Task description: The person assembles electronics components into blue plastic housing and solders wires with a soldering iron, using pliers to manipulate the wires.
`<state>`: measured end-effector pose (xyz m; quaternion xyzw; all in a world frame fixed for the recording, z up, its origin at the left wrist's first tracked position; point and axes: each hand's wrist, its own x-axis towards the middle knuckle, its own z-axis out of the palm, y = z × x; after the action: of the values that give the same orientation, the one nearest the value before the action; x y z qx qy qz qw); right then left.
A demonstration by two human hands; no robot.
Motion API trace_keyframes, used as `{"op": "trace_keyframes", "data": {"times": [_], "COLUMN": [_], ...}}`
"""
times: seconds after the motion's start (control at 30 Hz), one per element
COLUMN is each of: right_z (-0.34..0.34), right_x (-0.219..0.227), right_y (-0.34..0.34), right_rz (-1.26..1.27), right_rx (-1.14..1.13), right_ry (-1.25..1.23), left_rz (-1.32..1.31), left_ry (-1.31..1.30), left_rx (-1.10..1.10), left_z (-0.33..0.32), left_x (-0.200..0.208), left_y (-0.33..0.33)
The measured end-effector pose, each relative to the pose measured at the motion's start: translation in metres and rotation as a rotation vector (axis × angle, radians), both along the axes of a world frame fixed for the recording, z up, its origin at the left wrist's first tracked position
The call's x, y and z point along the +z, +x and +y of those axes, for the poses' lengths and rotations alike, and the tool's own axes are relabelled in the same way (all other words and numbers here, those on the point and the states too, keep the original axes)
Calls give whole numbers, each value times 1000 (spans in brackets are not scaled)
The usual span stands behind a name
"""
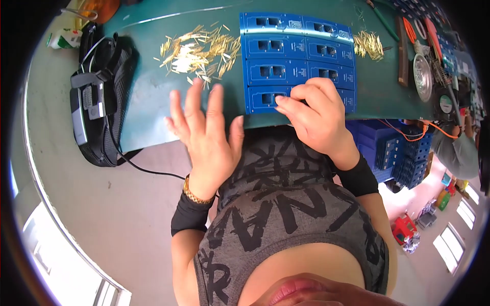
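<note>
A panel of blue circuit boards [275,75] with dark rectangular slots lies flat on the green table top. Over its near row is my right hand [319,115], thumb and fingertips pinched together beside a slot. Whatever the pinch holds, if anything, is too small to make out. My left hand [206,132] hovers at the table's near edge with its fingers spread and nothing in them. Just beyond those fingertips lies a loose pile of thin gold-coloured pins [199,51]. A smaller heap of similar pins [368,45] sits right of the panel.
A black bag [99,112] with a cable stands at the table's left edge. To the right are a round metal dish [422,76], a brown bar [402,61] and a green-handled tool [383,20]. Blue bins [365,143] and stacked blue boards [408,163] stand below the table's right side.
</note>
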<state>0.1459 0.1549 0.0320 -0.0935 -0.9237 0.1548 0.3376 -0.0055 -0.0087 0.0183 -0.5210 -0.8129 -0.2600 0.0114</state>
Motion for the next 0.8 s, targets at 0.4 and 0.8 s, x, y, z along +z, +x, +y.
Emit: {"op": "trace_keyframes", "data": {"times": [0.4, 0.8], "right_z": [7, 7], "right_x": [7, -4], "right_y": [10, 19], "right_rz": [-111, -38], "right_rx": [109, 111], "right_ry": [22, 60], "left_rz": [352, 110], "left_ry": [-258, -144], "left_rx": [-82, -243], "left_z": [62, 142], "left_x": [3, 20], "left_y": [-77, -144]}}
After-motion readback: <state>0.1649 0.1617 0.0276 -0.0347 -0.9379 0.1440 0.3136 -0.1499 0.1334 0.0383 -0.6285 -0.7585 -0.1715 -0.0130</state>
